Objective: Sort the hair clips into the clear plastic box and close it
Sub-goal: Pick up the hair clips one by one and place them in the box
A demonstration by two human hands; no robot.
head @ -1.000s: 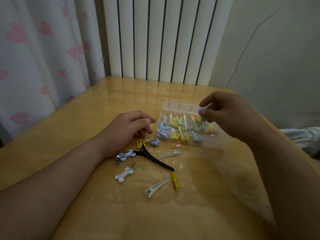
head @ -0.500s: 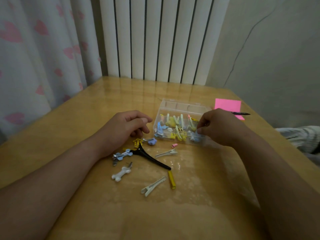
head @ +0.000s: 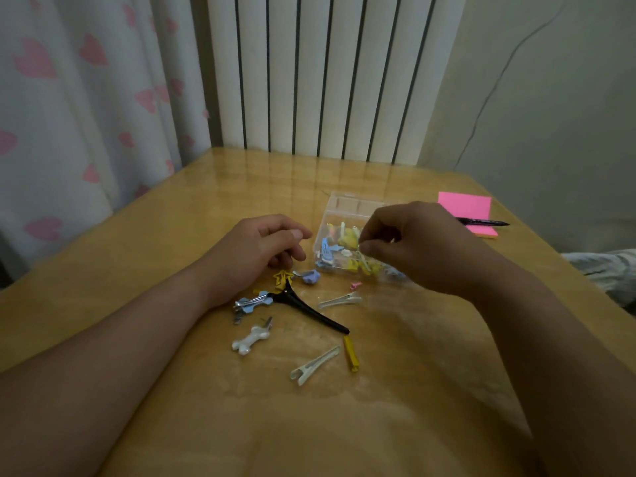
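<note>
Glossy wooden table, white ribbed radiator, heart-print curtain, dim light

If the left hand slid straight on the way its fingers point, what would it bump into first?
Probably the clear plastic box: the left hand points at its side wall, only bare table between. The lilac hair clip lies just beside that line; depth is unclear.

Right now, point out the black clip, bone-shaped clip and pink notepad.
black clip (head: 312,313), head view, its long arm.
bone-shaped clip (head: 250,340), head view, white body.
pink notepad (head: 464,208), head view, top sheet.
</note>
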